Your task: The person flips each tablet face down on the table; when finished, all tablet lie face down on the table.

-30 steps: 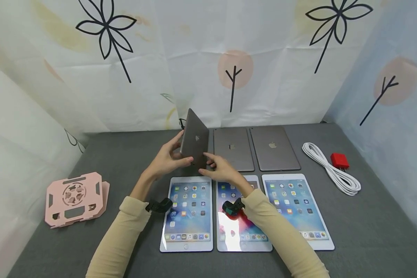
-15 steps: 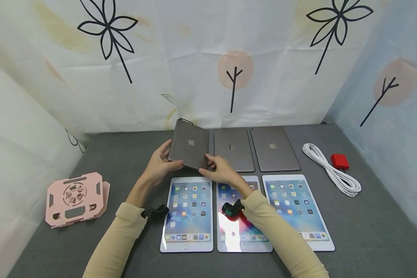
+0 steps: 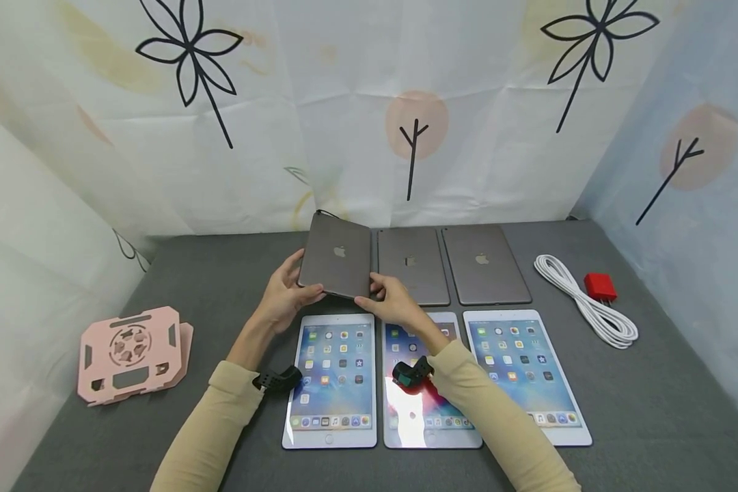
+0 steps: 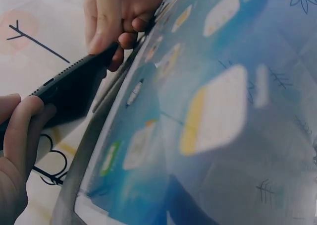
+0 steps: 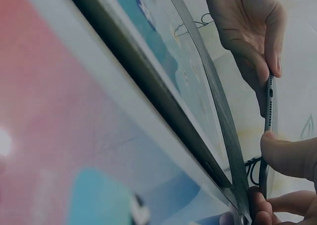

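Observation:
A dark grey tablet (image 3: 335, 256) is held above the far left of the table, its back with the apple logo facing up toward me and tilted. My left hand (image 3: 285, 295) grips its left near corner, thumb on the back and fingers beneath. At its right near corner, my right hand (image 3: 393, 301) pinches the edge between thumb and fingers. The right wrist view shows the tablet's thin edge (image 5: 270, 106) with a port and speaker holes, between the left hand (image 5: 252, 31) above and the right hand (image 5: 292, 160) below. Its screen is mostly hidden.
Two more grey tablets (image 3: 413, 263) (image 3: 486, 263) lie face down at the back. Three white tablets (image 3: 332, 383) (image 3: 430, 437) (image 3: 523, 376) lie screen up in front. A coiled white cable (image 3: 581, 301) and red charger (image 3: 600, 285) lie right; pink plates (image 3: 132, 355) lie left.
The grey tablet has turned from steeply upright to a flatter tilt, its back now facing me. My left hand moved left and down with it; the right hand stayed nearly in place.

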A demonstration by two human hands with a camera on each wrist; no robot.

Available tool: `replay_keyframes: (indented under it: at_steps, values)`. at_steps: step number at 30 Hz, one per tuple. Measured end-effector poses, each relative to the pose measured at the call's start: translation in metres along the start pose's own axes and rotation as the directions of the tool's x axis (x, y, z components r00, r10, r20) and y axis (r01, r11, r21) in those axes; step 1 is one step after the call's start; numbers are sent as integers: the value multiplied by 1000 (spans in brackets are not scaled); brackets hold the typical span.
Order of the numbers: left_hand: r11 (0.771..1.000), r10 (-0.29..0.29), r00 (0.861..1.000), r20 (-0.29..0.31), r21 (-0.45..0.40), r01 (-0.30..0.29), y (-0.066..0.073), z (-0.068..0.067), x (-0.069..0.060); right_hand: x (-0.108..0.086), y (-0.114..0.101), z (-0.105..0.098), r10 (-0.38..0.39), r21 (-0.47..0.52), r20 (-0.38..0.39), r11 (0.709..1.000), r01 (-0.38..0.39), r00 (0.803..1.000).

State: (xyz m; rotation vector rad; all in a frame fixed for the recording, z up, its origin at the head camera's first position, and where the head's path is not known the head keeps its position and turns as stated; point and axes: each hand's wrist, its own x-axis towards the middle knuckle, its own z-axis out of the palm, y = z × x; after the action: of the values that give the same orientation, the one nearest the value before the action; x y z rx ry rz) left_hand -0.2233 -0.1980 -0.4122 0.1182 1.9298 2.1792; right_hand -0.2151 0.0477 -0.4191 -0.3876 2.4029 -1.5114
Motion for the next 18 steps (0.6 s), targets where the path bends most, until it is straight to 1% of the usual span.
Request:
replay_keyframes:
  at_steps: [2,6,7,8,10,11,12,14,16,18]
  values:
    - [1000,-2,1000,2,-5,2,-2,0,1,0,0,0,6,18,-10,1000,-6,1000]
    - [1000,-22,1000,5,9,22,-5,-2,2,0,-1,1,27,13,-18,1000,-26,999]
    - [999,-30,1000,6,33,30,-6,-3,2,1,-1,1,31,10,-17,999,-31,999]
    - [996,-37,999,10,79,36,-6,-4,2,1,-2,1,34,4,-20,999,-34,999]
    - [981,-47,999,19,187,43,-7,-8,1,1,-2,2,42,-6,-26,999,-42,999]
    - [966,-50,998,25,256,42,-7,-10,1,1,-3,2,44,-10,-28,999,-45,999]
    - [946,-50,998,32,323,37,-6,-12,0,1,-3,3,46,-19,-36,999,-47,998]
    - [892,-48,998,52,451,19,-4,-15,0,2,-4,3,53,-31,-47,998,-54,998]
    - [847,-50,996,71,531,5,-3,-17,0,3,-5,4,69,-38,-59,997,-71,996]
    - [807,-49,995,84,590,-10,-2,-19,0,4,-6,5,80,-50,-70,995,-83,994]
